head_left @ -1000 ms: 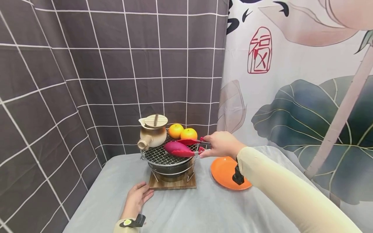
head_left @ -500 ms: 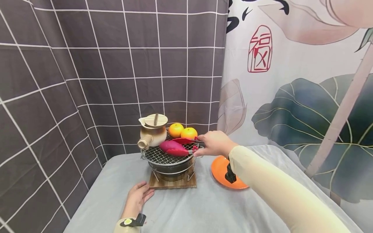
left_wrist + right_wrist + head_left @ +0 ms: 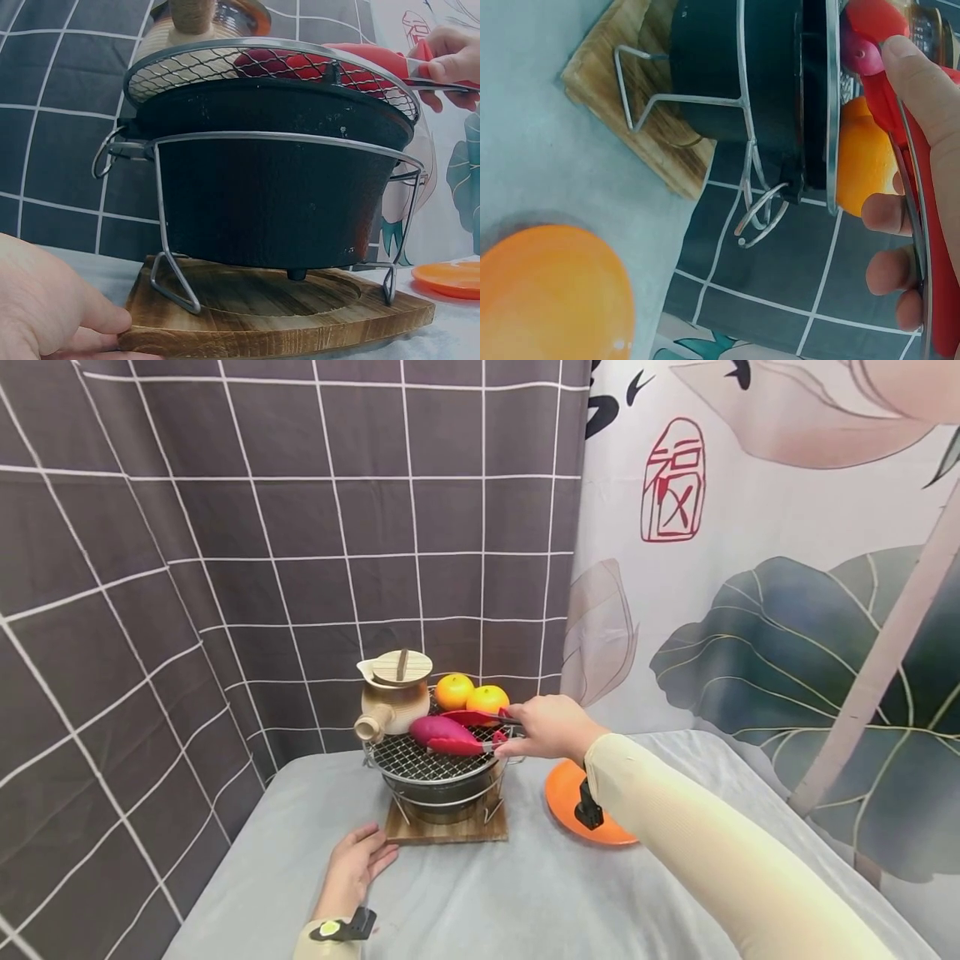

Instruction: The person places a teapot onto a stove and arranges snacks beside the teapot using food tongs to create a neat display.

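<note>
My right hand (image 3: 551, 727) grips a pair of red-tipped tongs (image 3: 468, 747), their two ends lying either side of a purple sweet potato (image 3: 429, 732). The sweet potato is at the wire grill rack (image 3: 420, 764), just right of a clay teapot (image 3: 397, 706). Seen from the left wrist, it shows through the mesh of the rack. My left hand (image 3: 352, 870) lies low on the cloth, fingers stretched out and touching the near left corner of the wooden board (image 3: 277, 334). On that board stands the black stove (image 3: 270, 195) in its wire frame.
Two oranges (image 3: 453, 692) sit at the back of the rack, right behind the tongs. An orange plate (image 3: 588, 802) lies on the grey cloth (image 3: 480, 902) to the right, partly beneath my right forearm. A dark checked curtain (image 3: 300, 527) hangs behind.
My right hand has moved a little left with the tongs, bringing the sweet potato left and slightly down, up to the teapot. The left hand stays at the board's corner.
</note>
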The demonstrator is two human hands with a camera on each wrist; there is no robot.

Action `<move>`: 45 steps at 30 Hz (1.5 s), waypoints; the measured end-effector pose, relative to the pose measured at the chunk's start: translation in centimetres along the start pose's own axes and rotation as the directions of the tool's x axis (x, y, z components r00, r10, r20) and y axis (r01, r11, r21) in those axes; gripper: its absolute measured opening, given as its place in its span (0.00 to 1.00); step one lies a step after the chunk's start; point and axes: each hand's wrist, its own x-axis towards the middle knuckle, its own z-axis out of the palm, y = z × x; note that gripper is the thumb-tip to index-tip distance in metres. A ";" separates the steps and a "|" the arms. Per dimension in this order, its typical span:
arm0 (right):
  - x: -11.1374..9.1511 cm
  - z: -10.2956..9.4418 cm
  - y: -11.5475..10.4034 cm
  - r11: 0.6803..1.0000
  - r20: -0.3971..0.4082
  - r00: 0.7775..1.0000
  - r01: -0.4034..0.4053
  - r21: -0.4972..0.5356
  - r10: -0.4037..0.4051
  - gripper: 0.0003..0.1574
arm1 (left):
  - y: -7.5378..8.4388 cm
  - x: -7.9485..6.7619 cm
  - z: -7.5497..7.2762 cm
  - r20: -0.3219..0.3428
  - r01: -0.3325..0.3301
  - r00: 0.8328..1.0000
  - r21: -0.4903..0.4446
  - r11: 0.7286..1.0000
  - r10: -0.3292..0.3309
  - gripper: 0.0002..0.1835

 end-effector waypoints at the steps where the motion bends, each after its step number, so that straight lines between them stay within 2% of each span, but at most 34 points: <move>1: 0.0 0.0 0.0 1.000 0.005 1.000 -0.001 0.000 0.001 0.43 | 0.0 0.0 0.0 0.000 0.001 1.000 0.000 1.000 -0.001 0.31; 14: -0.2 -0.1 -0.2 1.000 0.008 1.000 0.001 -0.002 -0.001 0.41 | 0.1 -0.3 0.0 0.011 -0.015 1.000 -0.002 1.000 0.015 0.31; 21: 0.0 -0.1 -0.4 1.000 0.033 0.999 -0.028 0.013 0.027 0.48 | 0.0 -0.3 -0.1 0.012 -0.009 1.000 -0.007 1.000 0.009 0.31; 27: 0.0 -0.1 -0.4 0.999 0.013 0.999 -0.038 0.018 0.038 0.49 | 0.0 -0.2 -0.1 0.014 -0.029 0.999 -0.013 0.999 0.030 0.31; 45: -1.0 -1.2 0.2 0.998 -0.005 0.998 -0.054 0.041 0.055 0.59 | -0.1 0.0 -0.2 0.012 -0.022 1.000 -0.016 1.000 0.022 0.31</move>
